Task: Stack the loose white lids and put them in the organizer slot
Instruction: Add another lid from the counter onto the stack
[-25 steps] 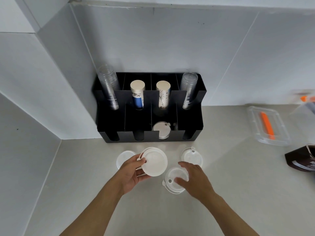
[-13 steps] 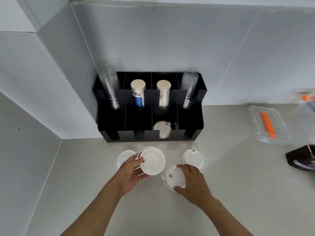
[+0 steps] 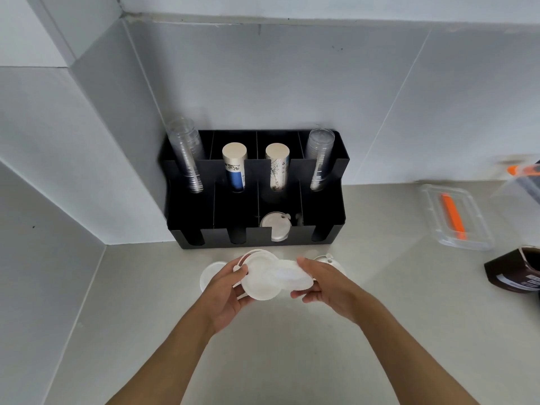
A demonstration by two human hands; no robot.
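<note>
My left hand [image 3: 226, 290] holds a small stack of white lids [image 3: 258, 280] above the counter, tilted toward me. My right hand [image 3: 324, 283] grips another white lid [image 3: 293, 277] and presses it against the right side of that stack. One loose lid [image 3: 209, 273] lies flat on the counter left of my left hand. Another loose lid [image 3: 331, 260] peeks out behind my right hand. The black organizer [image 3: 327, 239] stands against the wall, and a white lid [image 3: 276, 229] leans in its third front slot.
The organizer's back row holds two stacks of clear cups [image 3: 187, 159] and two paper cup stacks [image 3: 233, 168]. A clear box with an orange tool [image 3: 454, 216] and a dark brown carton [image 3: 514, 273] sit at the right. A wall corner closes the left side.
My right hand picked the lid up from the counter and brought it left and up against the stack in my left hand. The left hand rose slightly.
</note>
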